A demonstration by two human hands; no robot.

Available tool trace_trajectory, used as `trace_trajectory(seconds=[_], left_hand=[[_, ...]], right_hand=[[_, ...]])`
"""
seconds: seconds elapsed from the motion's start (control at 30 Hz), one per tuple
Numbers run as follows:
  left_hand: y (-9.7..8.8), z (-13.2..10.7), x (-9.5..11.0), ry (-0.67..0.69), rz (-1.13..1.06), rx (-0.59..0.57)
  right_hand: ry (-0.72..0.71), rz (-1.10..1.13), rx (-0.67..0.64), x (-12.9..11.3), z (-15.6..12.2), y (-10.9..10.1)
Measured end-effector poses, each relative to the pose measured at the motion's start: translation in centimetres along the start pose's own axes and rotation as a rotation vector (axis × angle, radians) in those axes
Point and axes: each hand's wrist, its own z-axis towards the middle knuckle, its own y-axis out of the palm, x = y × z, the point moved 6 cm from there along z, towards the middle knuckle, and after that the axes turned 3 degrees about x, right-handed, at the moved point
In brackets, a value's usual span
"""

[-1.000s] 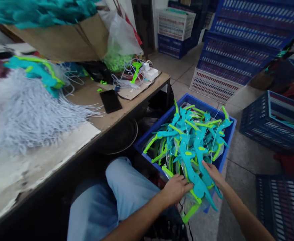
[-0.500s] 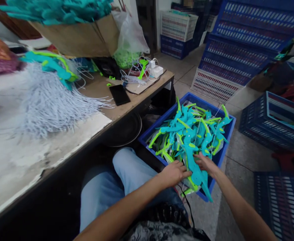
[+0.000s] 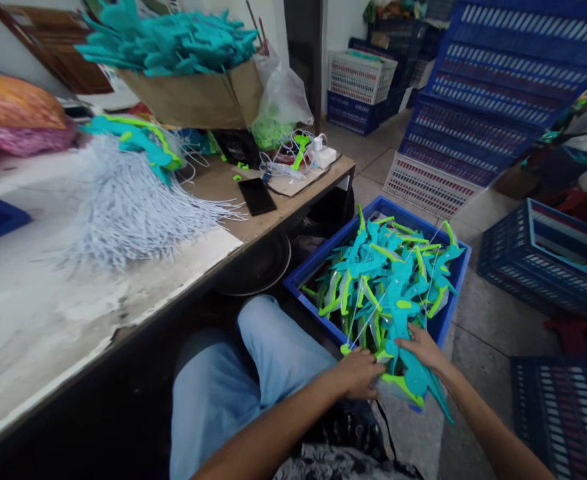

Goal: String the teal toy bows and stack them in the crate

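Observation:
In the head view, a blue crate (image 3: 318,270) is heaped with teal and lime-green plastic toy bows (image 3: 368,257) strung with white cord. My right hand (image 3: 423,348) grips the teal body of one toy bow (image 3: 416,377) at the crate's near end, thumb and fingers around its middle. My left hand (image 3: 361,373) is closed beside it on a lime-green limb at the near left corner; its fingertips are partly hidden. A white string runs up from a green tip by my left hand across the pile.
To the left stands a worktable (image 3: 33,320) with a bundle of white cords (image 3: 123,213), a black phone (image 3: 257,196) and a cardboard box (image 3: 188,100) of teal parts. Stacked blue crates (image 3: 503,87) rise behind. Another crate (image 3: 543,260) sits at right.
The view has shifted slightly. Both hands have drawn the toy bow a little toward me and right. My left hand's fingers have curled round a green limb, and its string now shows stretched.

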Motion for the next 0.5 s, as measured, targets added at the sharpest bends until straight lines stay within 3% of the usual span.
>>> trace_trajectory(seconds=[0.07, 0.13, 0.27, 0.37, 0.5], left_hand=[[-0.4, -0.8, -1.4, -0.022, -0.221, 0.098], [-1.4, -1.8, -4.5, -0.142, -0.520, 0.284], [-1.8, -4.2, -13.1, -0.728, -1.028, 0.671], [-0.6, -3.8, -16.6, -0.945, -1.164, 0.704], [1.7, -1.1, -18.2, -1.089, -1.396, 0.654]], right_hand=[[-0.054, -0.070, -0.047, 0.7, 0.2, 0.4], [-0.084, -0.139, -0.085, 1.3, 0.5, 0.9], [-0.085, -0.222, -0.105, 2.0, 1.2, 1.0], [-0.083, -0.215, -0.112, 2.0, 1.3, 0.8], [-0.045, -0.220, -0.211, 1.8, 0.5, 1.4]])
